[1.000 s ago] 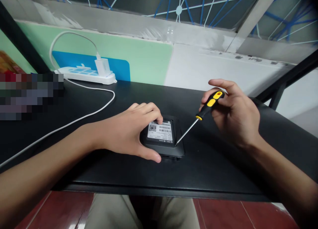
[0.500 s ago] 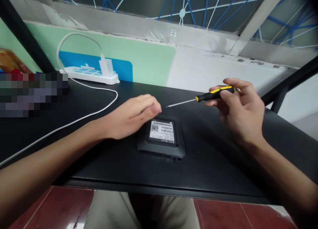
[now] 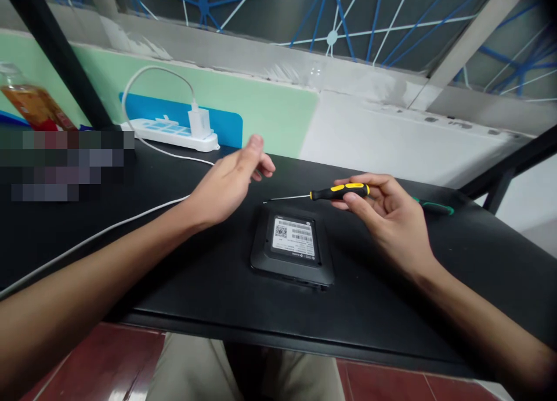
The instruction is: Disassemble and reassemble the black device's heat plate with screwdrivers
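My right hand holds a screwdriver by its black and yellow handle, thumb along the near side. The shaft points left, with its tip over the far side of a flat black electronic box and near my left hand. On the box's upward face is a white label with a QR code and barcodes. My left hand is raised beyond the box's far left corner, off its surface. It is turned on edge, thumb up and apart from loosely bent fingers, with nothing visible in it.
A green-edged object lies partly hidden behind my right hand. At the back left stand a white power strip with a charger and its white cable. A bottle of amber liquid is at far left.
My left hand has lifted off the box and turned thumb up. The screwdriver tip has left the box's near right corner and swung up and left; the handle now lies nearly level.
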A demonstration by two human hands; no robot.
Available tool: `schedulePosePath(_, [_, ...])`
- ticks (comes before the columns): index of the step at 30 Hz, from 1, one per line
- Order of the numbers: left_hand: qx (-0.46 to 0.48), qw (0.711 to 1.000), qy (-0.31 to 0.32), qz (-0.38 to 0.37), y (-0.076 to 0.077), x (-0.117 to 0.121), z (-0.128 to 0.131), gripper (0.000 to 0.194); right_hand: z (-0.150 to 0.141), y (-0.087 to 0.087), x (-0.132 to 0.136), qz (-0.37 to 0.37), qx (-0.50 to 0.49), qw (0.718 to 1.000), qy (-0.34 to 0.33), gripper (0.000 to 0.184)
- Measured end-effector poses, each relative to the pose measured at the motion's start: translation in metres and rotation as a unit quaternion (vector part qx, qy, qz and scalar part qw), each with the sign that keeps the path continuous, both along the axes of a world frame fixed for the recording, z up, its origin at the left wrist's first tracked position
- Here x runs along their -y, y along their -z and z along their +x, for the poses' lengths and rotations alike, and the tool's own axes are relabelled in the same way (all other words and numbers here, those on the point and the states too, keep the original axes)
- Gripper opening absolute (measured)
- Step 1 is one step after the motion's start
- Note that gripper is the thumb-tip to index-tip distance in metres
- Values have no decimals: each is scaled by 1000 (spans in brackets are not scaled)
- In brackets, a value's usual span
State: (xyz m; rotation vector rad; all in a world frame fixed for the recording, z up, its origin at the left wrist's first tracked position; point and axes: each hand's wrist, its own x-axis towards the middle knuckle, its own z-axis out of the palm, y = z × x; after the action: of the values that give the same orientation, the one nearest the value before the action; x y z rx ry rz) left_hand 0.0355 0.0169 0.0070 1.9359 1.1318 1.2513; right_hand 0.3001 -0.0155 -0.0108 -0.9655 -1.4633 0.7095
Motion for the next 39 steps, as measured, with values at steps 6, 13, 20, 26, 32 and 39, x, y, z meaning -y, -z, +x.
schedulePosePath(6, [-89, 994, 50, -46, 4, 8, -1, 65, 2, -3, 2, 22, -7, 998, 50, 25])
schedulePosePath(13, [-69, 995, 57, -53, 7, 11, 4, 62, 3, -4, 1, 20, -16, 997, 71, 27])
schedulePosePath(20, [1, 999, -48, 18, 2, 3, 2, 62, -1, -3, 2, 10, 13, 999, 46, 27])
schedulePosePath(26, [37, 998, -46, 17, 2, 2, 2, 67, -5, 0, 3, -9, 14, 1000, 10, 23])
schedulePosePath(32, [22, 999, -30, 13, 4, 3, 4, 67, -6, 1, 3, -10, -2, 1000, -4, 21])
schedulePosePath(39, [-9, 999, -39, 13, 1, 1, 0, 65, 1, -4, 1, -47, -103, 994, -6, 21])
